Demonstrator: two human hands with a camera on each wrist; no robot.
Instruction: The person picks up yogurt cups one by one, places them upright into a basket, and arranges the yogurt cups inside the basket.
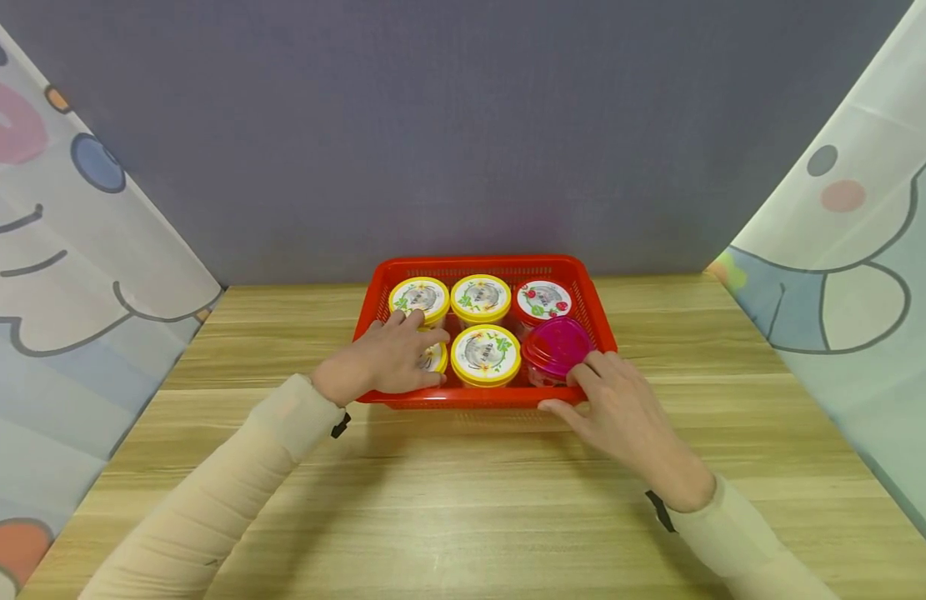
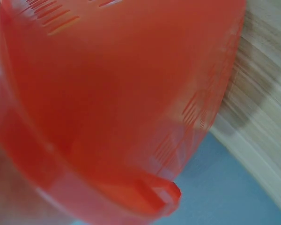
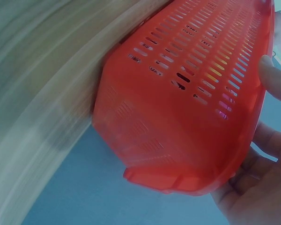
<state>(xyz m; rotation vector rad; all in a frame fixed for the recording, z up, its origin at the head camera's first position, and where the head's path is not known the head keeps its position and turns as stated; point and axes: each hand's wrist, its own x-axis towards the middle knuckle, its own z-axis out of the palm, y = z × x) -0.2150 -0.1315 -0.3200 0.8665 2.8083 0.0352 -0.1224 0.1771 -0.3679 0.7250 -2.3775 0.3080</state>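
In the head view a red plastic basket [image 1: 463,400] holds two rows of round tubs. My left hand [image 1: 391,354] reaches over its front left side, thumb and fingers curled about the yellow-lidded tub [image 1: 433,358] in that corner and covering much of its lid. My right hand [image 1: 620,404] grips the front right corner of the rim, its fingers over the top and its thumb at the front. Close by those fingers is a tub with a magenta lid [image 1: 558,346]. In the right wrist view the thumb [image 3: 274,77] lies against the basket's slotted wall [image 3: 192,61].
Other yellow-lidded tubs [image 1: 486,356] and a white-topped tub with red fruit prints [image 1: 543,300] stand in the basket. It sits on a wooden table [image 1: 463,508], close to a grey back panel [image 1: 463,142]. Cartoon-printed sheets [image 1: 830,217] flank both sides.
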